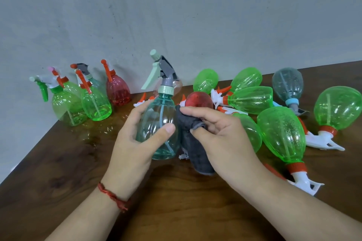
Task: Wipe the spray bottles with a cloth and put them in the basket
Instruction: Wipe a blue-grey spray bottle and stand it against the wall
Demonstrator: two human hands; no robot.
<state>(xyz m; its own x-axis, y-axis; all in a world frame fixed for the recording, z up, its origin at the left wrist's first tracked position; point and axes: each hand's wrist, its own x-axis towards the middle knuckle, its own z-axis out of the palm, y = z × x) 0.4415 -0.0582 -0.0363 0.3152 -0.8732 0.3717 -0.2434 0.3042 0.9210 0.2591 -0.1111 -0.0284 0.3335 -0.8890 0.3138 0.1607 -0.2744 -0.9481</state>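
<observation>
Head view: the left hand had the teal spray bottle upright in a full wraparound grip, thumb across the front, low over the bench. The right hand pinched the grey cloth in a narrow grip, right against the bottle's right side.

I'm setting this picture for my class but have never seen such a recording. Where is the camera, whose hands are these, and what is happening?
This is one picture from a camera worn on a person's head, looking down at their own bare hands; there is no machine. The left hand grips a blue-green spray bottle upright, and the right hand pinches a dark grey cloth right beside it. On the brown table, several bottles stand at the left, among them a red bottle, while green bottles lie tipped over at the right. No basket is in view.
</observation>
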